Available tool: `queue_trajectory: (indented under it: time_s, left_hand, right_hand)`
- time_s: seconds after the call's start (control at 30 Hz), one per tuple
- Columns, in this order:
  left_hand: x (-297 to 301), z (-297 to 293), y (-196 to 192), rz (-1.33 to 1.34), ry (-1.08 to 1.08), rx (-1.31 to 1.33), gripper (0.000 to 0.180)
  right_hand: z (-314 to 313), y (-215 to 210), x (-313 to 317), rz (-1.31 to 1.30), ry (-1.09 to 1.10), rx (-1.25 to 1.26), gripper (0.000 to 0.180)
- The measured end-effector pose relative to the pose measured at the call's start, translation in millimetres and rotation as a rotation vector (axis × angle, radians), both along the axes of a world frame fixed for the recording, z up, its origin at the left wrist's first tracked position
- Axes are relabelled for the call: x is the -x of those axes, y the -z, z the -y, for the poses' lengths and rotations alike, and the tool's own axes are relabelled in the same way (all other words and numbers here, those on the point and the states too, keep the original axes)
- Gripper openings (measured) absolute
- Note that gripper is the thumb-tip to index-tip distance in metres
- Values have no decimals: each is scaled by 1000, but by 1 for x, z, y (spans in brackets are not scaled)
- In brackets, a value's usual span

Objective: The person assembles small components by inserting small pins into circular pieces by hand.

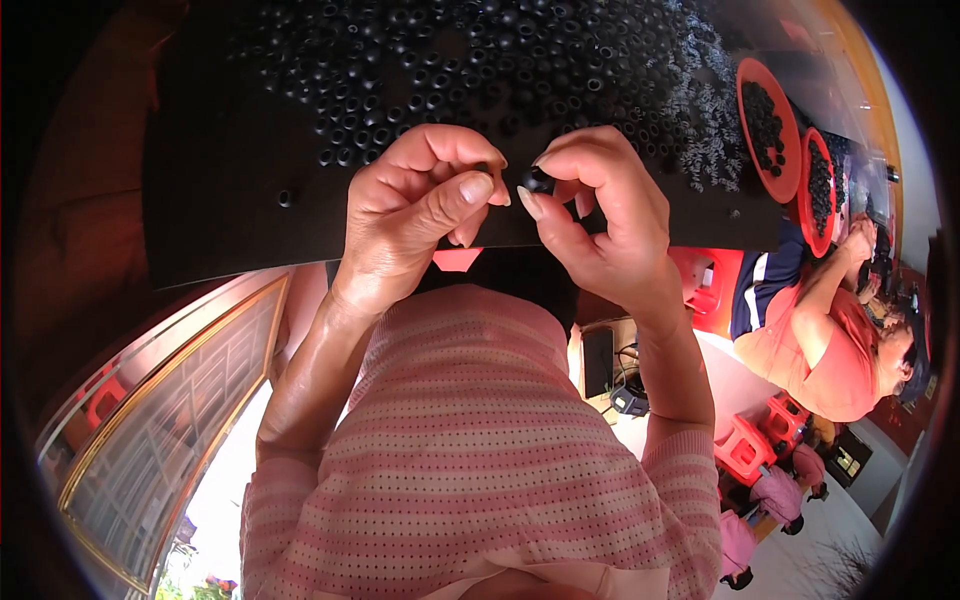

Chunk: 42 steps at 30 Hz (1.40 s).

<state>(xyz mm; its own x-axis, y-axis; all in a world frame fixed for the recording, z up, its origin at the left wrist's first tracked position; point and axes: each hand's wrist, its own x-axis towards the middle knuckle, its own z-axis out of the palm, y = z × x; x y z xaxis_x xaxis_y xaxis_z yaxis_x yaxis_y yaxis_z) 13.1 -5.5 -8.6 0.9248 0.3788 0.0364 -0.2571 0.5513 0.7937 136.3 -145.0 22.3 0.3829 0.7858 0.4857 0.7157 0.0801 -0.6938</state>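
Above the near edge of a dark table (230, 235), my two hands face each other, a small gap between their fingertips. My right hand (605, 205) pinches a small round black cap-like piece (539, 181) between thumb and forefinger. The thumb and forefinger of my left hand (415, 205) are pressed together; a bit of a small dark piece (482, 168) shows between them, too covered to name. Beyond my hands lies a wide spread of small black ring-like pieces (430, 80). One loose black piece (286, 198) sits apart at the left.
Many small pale-grey pieces (705, 100) lie at the right of the spread. Two red trays (785, 185) (812, 235) of black pieces stand at the table's right end. Beside them sits another person (830, 350) in an orange top. Red stools (745, 450) stand behind.
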Motion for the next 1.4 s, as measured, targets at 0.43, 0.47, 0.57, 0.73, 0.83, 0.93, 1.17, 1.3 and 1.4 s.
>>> queue_trajectory:
  time_s: [0.43, 0.47, 0.57, 0.73, 0.83, 0.93, 1.17, 1.3, 1.4]
  left_hand:
    - [1, 1, -2, 7, -14, -30, 16]
    - [1, 1, -2, 10, -10, -16, 15]
    - [2, -2, -5, 3, 15, 41, 15]
    - [0, -8, -20, -147, 55, 168, 19]
    - [-1, -12, -19, -151, 105, 224, 21]
    - [-3, -8, -22, -228, 66, 203, 28]
    - [-2, -4, -21, -259, 29, 152, 38]
    - [-1, -4, -18, -224, 10, 191, 33]
    - [-1, -6, -17, -194, -4, 183, 31]
  right_hand:
    - [1, -2, 2, -24, -17, -7, 29]
    - [1, -1, 3, -25, -16, -6, 29]
    - [0, -1, 4, -34, 4, -16, 28]
    - [-15, -8, 7, -80, 64, -58, 19]
    - [-29, -3, 7, -68, 59, -137, 18]
    - [-38, 3, 6, -27, 34, -190, 19]
    - [-39, 1, 6, -5, 28, -140, 19]
    - [-35, -1, 9, 55, 42, -102, 24]
    - [-35, -4, 12, 90, 48, -111, 29]
